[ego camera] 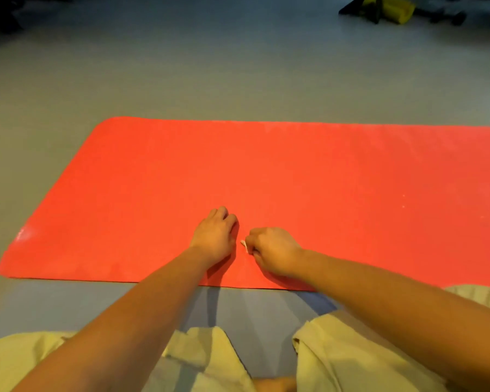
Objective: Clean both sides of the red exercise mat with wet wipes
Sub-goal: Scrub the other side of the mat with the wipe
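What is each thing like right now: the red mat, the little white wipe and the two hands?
Red mat: unrolled, lying flat on the grey floor.
Wet wipe: bunched up, mostly hidden, only a white bit showing.
Right hand: on the mat, fingers curled round the wet wipe.
Left hand: rests on the mat beside it, fingers bent, holding nothing that shows.

The mat [294,171] runs off at 3 o'clock. The wipe [244,246] — a white scrap — is mostly hidden in the right hand [275,251] (curled round it). The yellow thing [393,8] at 1 o'clock is blurred.
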A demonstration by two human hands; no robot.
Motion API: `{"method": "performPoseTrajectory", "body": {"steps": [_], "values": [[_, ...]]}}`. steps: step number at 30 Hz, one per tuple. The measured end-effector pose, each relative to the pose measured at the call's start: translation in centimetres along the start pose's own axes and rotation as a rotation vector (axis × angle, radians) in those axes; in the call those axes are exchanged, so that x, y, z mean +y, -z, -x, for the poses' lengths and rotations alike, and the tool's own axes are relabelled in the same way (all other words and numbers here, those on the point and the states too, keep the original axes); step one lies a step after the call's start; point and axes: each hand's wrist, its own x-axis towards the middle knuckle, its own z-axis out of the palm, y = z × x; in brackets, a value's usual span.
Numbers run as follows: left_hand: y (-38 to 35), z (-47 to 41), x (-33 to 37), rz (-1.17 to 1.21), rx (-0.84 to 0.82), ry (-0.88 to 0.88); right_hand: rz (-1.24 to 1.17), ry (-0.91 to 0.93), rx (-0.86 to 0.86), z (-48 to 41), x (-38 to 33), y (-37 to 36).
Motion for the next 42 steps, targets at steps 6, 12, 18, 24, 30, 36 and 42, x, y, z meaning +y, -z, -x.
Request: {"method": "performPoseTrajectory", "body": {"steps": [6, 12, 18, 24, 30, 36, 42], "values": [[1.6, 3.4, 1.3, 0.037, -0.176, -0.020, 0.046, -0.141, -0.048, -0.8, 0.2, 1.2], [3.0, 7.0, 1.4, -0.045, -0.332, -0.110, 0.226, -0.217, -0.043, -1.1, -1.4, 0.4], [3.6, 7.8, 2.0, -0.149, -0.294, -0.119, 0.103, -0.060, -0.311, 4.1, -4.2, 0.3], [3.6, 9.1, 2.5, -0.173, -0.257, -0.115, 0.020, -0.225, -0.186, 5.2, -3.4, 0.9], [4.5, 9.6, 3.1, -0.265, -0.217, -0.155, 0.174, -0.339, -0.347, 5.4, -3.6, 2.6], [4.5, 10.4, 6.4, -0.450, -0.271, -0.177, 0.265, -0.372, -0.451, 6.3, -4.5, 3.4], [7.2, 9.8, 5.2, -0.443, -0.216, -0.008, 0.262, -0.444, -0.391, 6.8, -4.7, 4.1]]}}
